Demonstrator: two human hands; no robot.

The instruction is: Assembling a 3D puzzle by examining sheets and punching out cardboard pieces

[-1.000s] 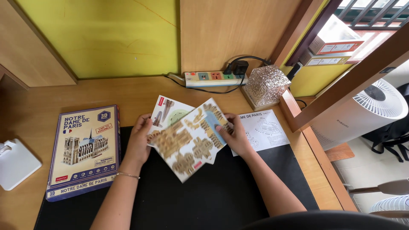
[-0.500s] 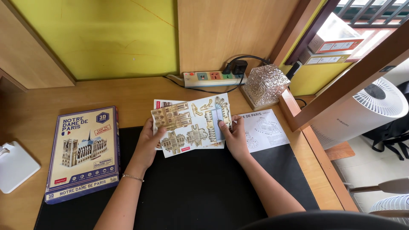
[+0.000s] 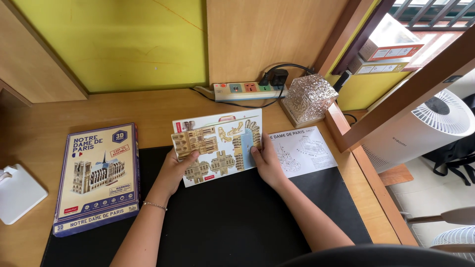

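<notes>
Both my hands hold a stack of printed puzzle sheets [image 3: 217, 144] with tan building pieces, lying nearly square over the far edge of a black desk mat [image 3: 217, 222]. My left hand [image 3: 177, 168] grips the stack's left side, thumb on top. At the right side my right hand [image 3: 267, 160] pinches the stack, thumb on a pale blue piece. A blue puzzle box [image 3: 98, 177] with a cathedral picture lies flat to the left of my left arm. A white instruction sheet [image 3: 302, 151] lies just right of my right hand.
A power strip [image 3: 250, 91] with a black plug sits against the wooden back wall. A textured glass cube lamp [image 3: 309, 99] stands at the back right. A white object [image 3: 17, 193] lies at the left edge. A white fan [image 3: 420, 128] stands beyond the desk's right edge.
The sheets have turned from a fanned, diagonal tilt to nearly square and gathered into a stack. Both hands shifted slightly with them.
</notes>
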